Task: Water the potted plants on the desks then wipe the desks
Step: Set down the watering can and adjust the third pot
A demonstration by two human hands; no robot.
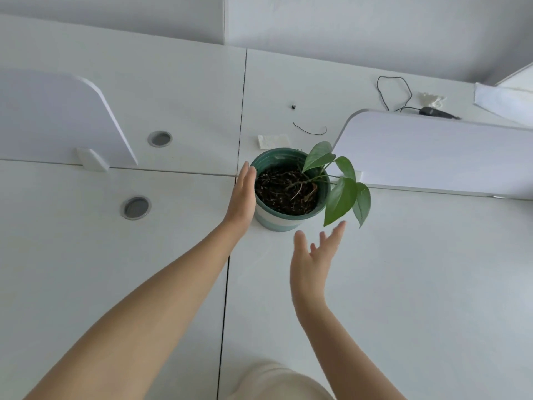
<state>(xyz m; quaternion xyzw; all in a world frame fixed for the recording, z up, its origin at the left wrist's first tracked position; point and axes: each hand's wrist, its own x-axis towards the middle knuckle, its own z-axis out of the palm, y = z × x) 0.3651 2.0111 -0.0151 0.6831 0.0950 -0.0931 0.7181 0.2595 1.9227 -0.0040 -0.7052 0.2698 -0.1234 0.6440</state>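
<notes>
At the bottom of the frame both bare forearms reach up toward mid-frame. The right hand (314,255) hovers just short of the pot (284,220), palm turned inward, fingers (339,229) spread and released, holding nothing; one fingertip lies just under a hanging leaf. The left hand (240,197) is flat and open against the pot's left wall, seemingly touching it, not gripping.

The pot stands upright at the centre of the frame on the white worktop (403,269), near where the panel seams meet, its long axis vertical and mouth up. The plant (340,194) leans right, leaves drooping over the rim toward the right hand.

It looks like glazed ceramic filled with dark soil: probably fairly heavy, stiff, smooth and breakable if dropped. Taking it with both palms low on opposite walls seems safest, clear of the soft stems.

Beyond lie a paper scrap (272,140), a loose cable (395,92) and the dividers (432,151).
</notes>
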